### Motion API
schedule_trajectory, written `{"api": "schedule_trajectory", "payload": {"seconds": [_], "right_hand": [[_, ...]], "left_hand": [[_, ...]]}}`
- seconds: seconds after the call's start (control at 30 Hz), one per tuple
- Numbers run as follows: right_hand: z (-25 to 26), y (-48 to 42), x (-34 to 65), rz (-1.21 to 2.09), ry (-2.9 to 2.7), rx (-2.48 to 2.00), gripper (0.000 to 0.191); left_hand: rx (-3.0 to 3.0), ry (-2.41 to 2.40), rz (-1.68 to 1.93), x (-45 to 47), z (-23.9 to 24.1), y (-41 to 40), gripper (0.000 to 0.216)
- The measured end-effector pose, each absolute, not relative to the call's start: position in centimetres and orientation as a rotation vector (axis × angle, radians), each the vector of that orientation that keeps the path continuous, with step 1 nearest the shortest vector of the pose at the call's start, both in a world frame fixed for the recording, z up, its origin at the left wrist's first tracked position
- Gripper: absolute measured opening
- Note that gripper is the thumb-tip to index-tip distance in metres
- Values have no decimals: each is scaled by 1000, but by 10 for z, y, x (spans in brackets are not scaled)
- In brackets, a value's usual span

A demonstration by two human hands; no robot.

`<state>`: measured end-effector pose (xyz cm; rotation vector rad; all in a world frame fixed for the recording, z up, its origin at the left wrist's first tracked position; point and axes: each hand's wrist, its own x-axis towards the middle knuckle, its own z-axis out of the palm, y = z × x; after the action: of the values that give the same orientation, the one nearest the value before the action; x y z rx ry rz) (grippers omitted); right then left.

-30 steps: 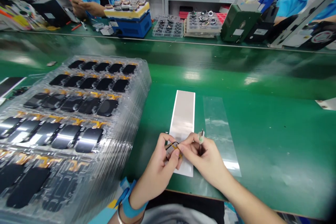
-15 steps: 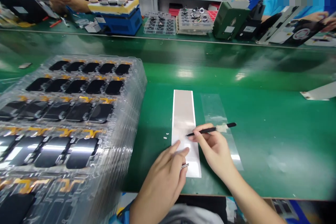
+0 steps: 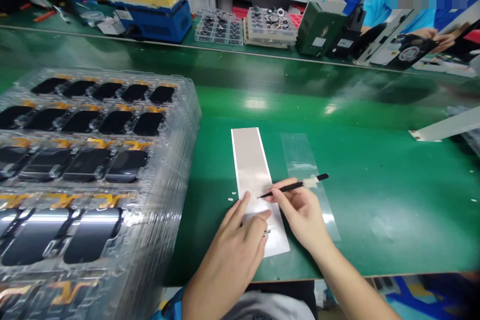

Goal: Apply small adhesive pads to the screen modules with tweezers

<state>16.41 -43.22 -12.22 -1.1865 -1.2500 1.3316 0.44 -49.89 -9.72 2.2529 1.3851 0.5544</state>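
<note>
A long strip with a beige-grey face and white edges [image 3: 250, 157] lies on the green bench. My left hand [image 3: 234, 242] rests on its lower part, index finger stretched along it, the other fingers curled. From under those curled fingers pokes the end of a small silver metal piece [image 3: 266, 233]; the rest of it is hidden. My right hand [image 3: 300, 210] pinches black tweezers [image 3: 290, 187] wrapped with whitish tape near the rear. Their tip touches or hovers just above the strip, near my left index fingertip; I cannot tell which. Two tiny white scraps [image 3: 230, 199] lie left of the strip.
Stacked clear trays [image 3: 176, 110] of black screens with orange flex cables stand on the left. A clear film [image 3: 300, 152] lies right of the strip. Behind a raised ledge are a blue machine [image 3: 161, 22], parts trays [image 3: 272, 27], a green box [image 3: 318, 30] and two people.
The camera view has shifted, and the strip now leans, its far end turned left. The tweezers' tip has moved slightly left and down on the strip. Both hands keep their grips.
</note>
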Motion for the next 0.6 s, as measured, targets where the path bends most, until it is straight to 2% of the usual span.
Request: {"api": "schedule_trajectory", "payload": {"seconds": [0.4,0.5,0.6], "right_hand": [[-113,-431,174,1409,-1050,-1100,11],[-106,-434,182,1361,-922,-1059,13],[-100,-442,184,1305,-826,-999,14]], "left_hand": [[2165,1453,566,5,-101,-501,30],[2095,1501,735,7,-105,-505,29],[1709,1579,981,15,-105,-506,16]]}}
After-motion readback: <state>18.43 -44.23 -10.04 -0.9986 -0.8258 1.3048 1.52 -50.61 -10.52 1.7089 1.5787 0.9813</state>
